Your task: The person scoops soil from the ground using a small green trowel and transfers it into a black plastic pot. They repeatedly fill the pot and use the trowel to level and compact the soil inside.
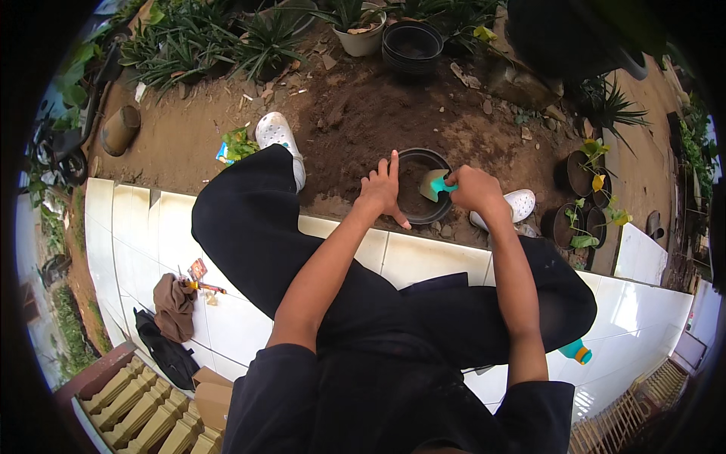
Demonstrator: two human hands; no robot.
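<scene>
A round black plastic plant pot [426, 219] stands on the bare soil just past the tiled edge, with dark soil [409, 190] inside it. My left hand [381, 190] is at the pot's left side, fingers spread, thumb near the front rim and a fingertip by the far rim. In my right hand [477, 190] is the turquoise handle of a small garden trowel [435, 185]. The trowel's blade, smeared with soil, lies inside the pot towards its right wall. My fingers hide part of the handle.
White clogs [278, 131] are on my feet either side of the pot. Stacked black pots [412, 45] and a white planter [361, 40] stand beyond the loose soil. Potted seedlings [574, 224] are at right. A brown cloth [173, 306] and a turquoise bottle [575, 352] lie on the tiles.
</scene>
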